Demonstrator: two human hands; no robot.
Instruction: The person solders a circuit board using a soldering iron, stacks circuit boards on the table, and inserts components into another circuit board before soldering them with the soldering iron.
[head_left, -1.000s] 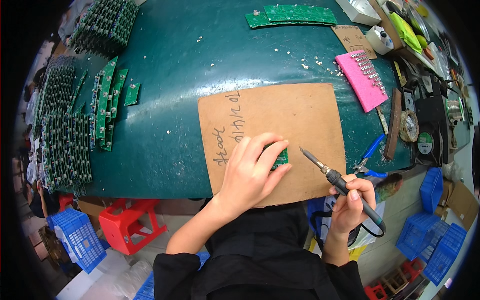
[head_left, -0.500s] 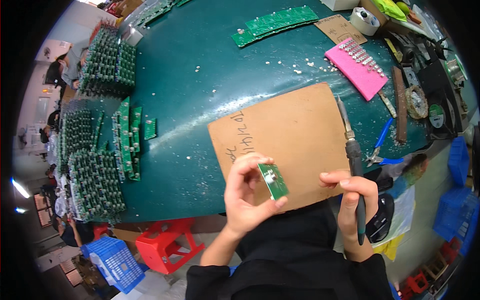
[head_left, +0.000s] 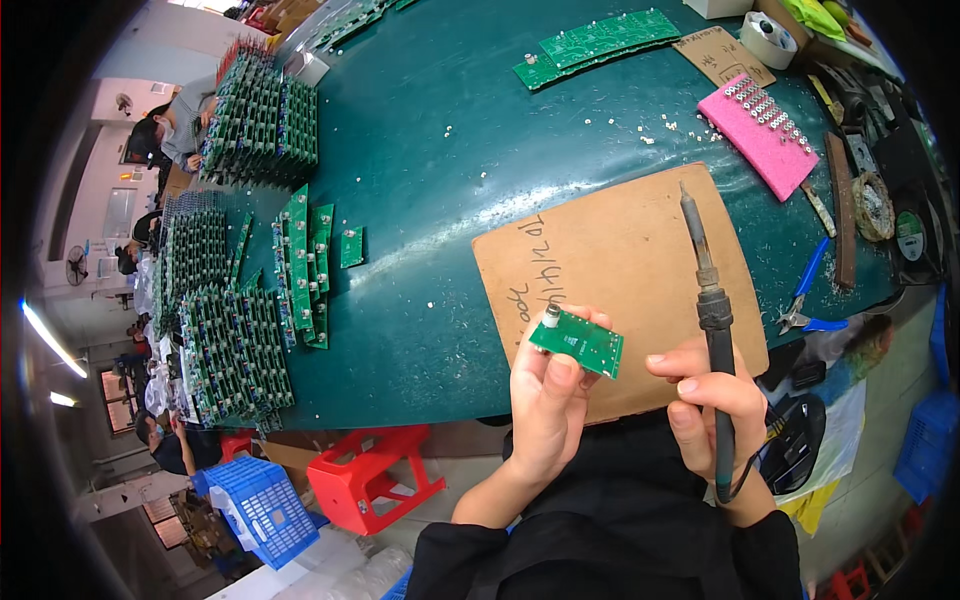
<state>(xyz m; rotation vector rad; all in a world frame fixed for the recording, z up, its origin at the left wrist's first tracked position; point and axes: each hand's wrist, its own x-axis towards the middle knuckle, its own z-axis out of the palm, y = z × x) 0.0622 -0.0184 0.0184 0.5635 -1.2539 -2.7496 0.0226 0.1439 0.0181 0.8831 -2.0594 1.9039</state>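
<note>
My left hand [head_left: 548, 415] grips a small green circuit board [head_left: 590, 345] by its edge, thumb on the near side. A round silver part stands at the board's left corner. In my right hand [head_left: 715, 400] is a soldering iron [head_left: 716, 310], held upright between the fingers with its tip pointing away from me. The iron is to the right of the board and apart from it. Both hands are over the near part of a brown cardboard sheet [head_left: 620, 250] with handwriting along its left side.
Stacks of green circuit boards [head_left: 235, 355] stand at the left; a small loose board [head_left: 352, 247] lies near them. Farther right are a pink foam block [head_left: 755, 140] with rows of small metal parts, blue-handled cutters [head_left: 808, 290] and a tape roll [head_left: 768, 40]. A red stool [head_left: 365, 475] stands below the table.
My left hand has turned the board from steeply tilted to flatter, so its broad face shows. The soldering iron stays in my right hand. The whole view has shifted, with the table sliding rightward.
</note>
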